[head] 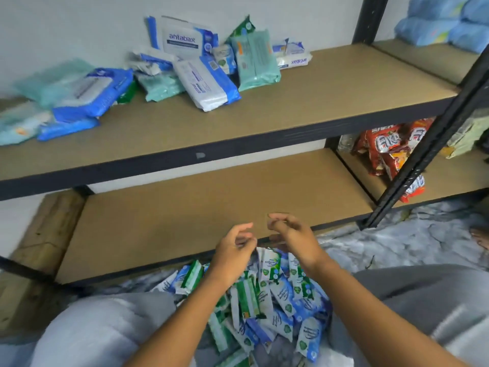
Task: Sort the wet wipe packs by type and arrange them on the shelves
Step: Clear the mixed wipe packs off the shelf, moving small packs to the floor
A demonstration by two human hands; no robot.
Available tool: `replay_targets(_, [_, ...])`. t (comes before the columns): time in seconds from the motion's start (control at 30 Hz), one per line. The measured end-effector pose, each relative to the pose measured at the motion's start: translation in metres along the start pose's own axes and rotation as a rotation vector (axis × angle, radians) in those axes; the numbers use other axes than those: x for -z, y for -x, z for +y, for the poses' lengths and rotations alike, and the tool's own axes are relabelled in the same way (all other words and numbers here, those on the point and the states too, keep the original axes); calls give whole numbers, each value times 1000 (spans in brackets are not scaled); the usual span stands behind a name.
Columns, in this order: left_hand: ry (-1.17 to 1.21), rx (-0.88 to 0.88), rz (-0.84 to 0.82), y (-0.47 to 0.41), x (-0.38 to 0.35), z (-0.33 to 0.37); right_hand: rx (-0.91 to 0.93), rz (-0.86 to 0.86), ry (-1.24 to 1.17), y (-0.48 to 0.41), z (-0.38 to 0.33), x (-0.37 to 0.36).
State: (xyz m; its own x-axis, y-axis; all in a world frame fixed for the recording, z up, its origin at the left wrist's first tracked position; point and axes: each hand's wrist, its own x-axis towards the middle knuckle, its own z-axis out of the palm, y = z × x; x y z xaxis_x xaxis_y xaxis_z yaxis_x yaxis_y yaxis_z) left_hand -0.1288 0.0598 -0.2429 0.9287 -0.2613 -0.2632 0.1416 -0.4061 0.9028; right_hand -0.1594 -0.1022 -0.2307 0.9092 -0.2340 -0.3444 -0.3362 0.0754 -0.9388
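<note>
A heap of small blue-and-white and green-and-white wet wipe packs [264, 300] lies on the floor between my knees. My left hand [232, 250] and my right hand [291, 237] hover just above the heap's far edge, at the front lip of the bare lower shelf [198, 207]. Both have loosely curled fingers and hold nothing. On the upper shelf [317, 96], larger packs lie jumbled: a white-and-blue Antabax pack [182, 38] against the wall, a teal pack [254, 62], a white-and-blue pack [206, 80], and a blurred blue and teal cluster [87, 94] at the left.
A black slanted upright [428, 144] stands at the right. Behind it red snack bags [391, 152] fill the neighbouring lower bay, and blue bundles [449, 22] sit on its upper shelf. A wooden plank [45, 229] lies at the left. My grey-trousered knees [423, 300] flank the heap.
</note>
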Motion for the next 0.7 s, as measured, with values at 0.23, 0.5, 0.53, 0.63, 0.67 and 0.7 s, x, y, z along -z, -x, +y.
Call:
replay_targets(0.23, [38,-276,147,28,76,83,265,-104,-11,35,-108,-38])
replay_targets(0.5, [43,-420,278,39,136,142,416,-141,18,51,-186,-67])
replay_targets(0.53, [32,-423,289,36,142,146,421,-143,26,49,-192,-69])
replay_targets(0.63, [-13,-412,319,21,161,152,429,-158,28,38,-208,-75])
replay_targets(0.67, [-25,-404,329,16,167,153,428,-164,34,32,-212,-77])
replay_targets(0.7, [-36,-392,341,10,173,154,422,-170,39,26,-215,-81])
